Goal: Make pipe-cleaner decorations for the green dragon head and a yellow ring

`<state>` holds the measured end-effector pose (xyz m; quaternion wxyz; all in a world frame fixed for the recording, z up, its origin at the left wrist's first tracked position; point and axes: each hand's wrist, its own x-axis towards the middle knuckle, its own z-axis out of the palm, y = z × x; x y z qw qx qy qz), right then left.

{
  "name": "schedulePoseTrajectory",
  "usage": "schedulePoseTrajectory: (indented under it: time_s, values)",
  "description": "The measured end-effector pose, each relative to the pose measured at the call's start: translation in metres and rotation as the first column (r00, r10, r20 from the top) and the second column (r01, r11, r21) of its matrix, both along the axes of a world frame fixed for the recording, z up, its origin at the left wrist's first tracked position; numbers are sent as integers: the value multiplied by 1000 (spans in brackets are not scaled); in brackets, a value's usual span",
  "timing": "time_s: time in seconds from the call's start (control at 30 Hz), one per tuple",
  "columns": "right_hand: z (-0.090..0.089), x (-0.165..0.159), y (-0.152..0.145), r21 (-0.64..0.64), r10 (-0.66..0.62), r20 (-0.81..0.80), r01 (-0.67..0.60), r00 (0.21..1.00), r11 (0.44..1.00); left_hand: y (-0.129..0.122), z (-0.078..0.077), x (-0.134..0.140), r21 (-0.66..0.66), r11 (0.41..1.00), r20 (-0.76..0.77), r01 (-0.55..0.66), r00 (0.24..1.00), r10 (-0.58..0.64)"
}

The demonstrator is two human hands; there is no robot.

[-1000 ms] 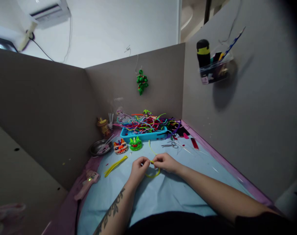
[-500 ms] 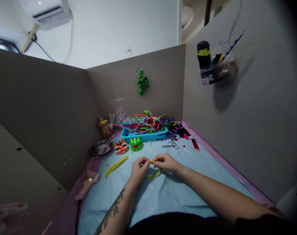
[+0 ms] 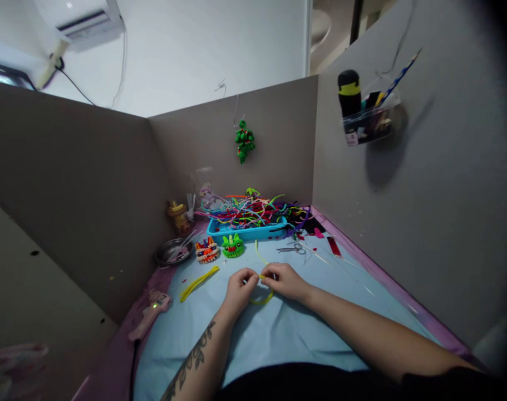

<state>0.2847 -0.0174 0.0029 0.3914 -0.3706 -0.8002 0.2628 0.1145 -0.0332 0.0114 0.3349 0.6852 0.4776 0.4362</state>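
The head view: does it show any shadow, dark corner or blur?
Head view: the hanging box throws a soft shadow on the right panel; the head view's upper right corner goes black; at the head view's lower left, a pinkish thing is too blurred to name.

The left grip and right grip pinch 1 curved yellow strand over blue cloth.

Worktop bounded on three sides by grey panels: left panel, back panel and right panel. Surface carries a creased pale blue sheet; purplish covering shows at its edges. White wall beyond the back panel. Air conditioner mounted high at left, pipe and dark cord below. Soft shadow on right panel. Lighting subdued.
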Motion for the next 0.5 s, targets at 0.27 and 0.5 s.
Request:
schedulePoseTrajectory:
  time_s: [0.27,0.5]
  values:
    - [-2,0,-5,360,-106,264,4,959,933,-1,0,3,-24,1000,-3,-8,1000,8]
    - [-8,-7,-5,523,-284,431,19,856,852,5,-10,2,-70,995,-1,-72,997,72]
